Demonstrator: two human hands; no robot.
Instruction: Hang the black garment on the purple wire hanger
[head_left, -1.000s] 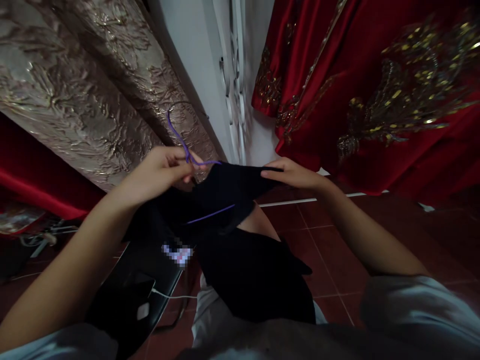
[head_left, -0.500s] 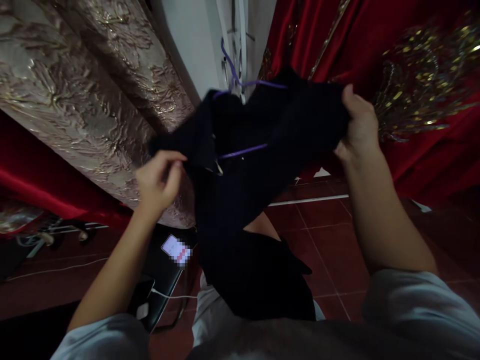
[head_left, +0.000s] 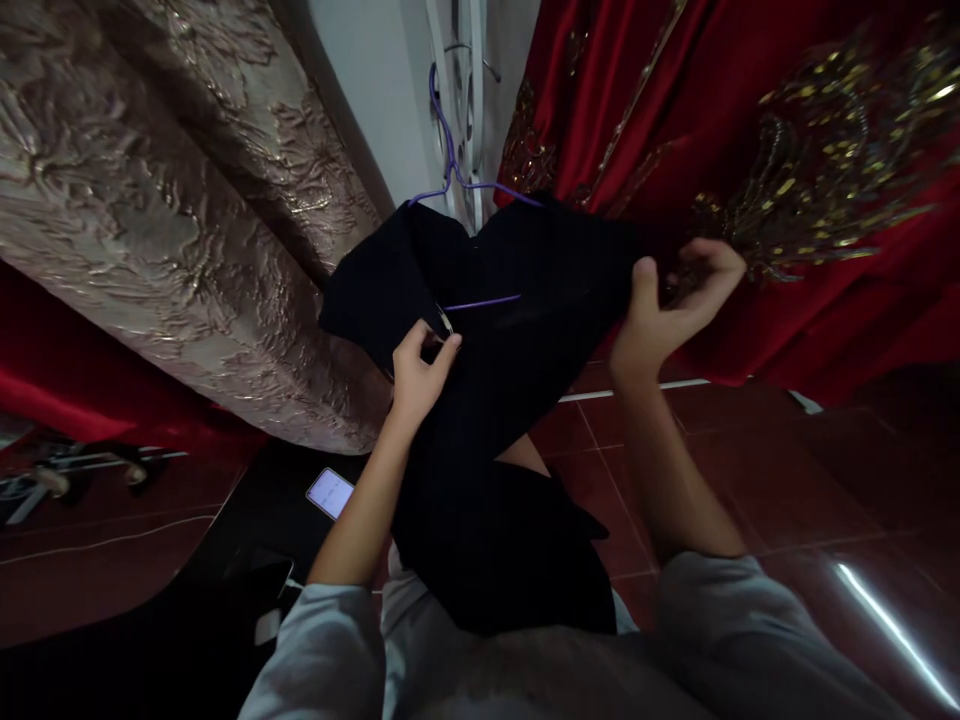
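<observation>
A dark navy or black shirt hangs on a purple hanger, and its lower part drapes toward my lap. The hanger's crossbar shows through the open neck. My left hand pinches the garment's front edge just below the neck opening. A small pale strip, perhaps a zip end or tag, sticks up at those fingertips. Beside the garment's right shoulder is my right hand, thumb and fingers apart, with nothing in it. Whether its thumb touches the cloth, I cannot tell.
A white rack post stands behind the hanger. Embossed pinkish-gold fabric hangs on the left, red cloth with gold sequins on the right. A lit phone lies on a black surface at lower left. Red floor tiles show below.
My left hand has moved from the left shoulder to the front edge by the neck. My right hand has let go of the right shoulder, and the garment has dropped slightly.
</observation>
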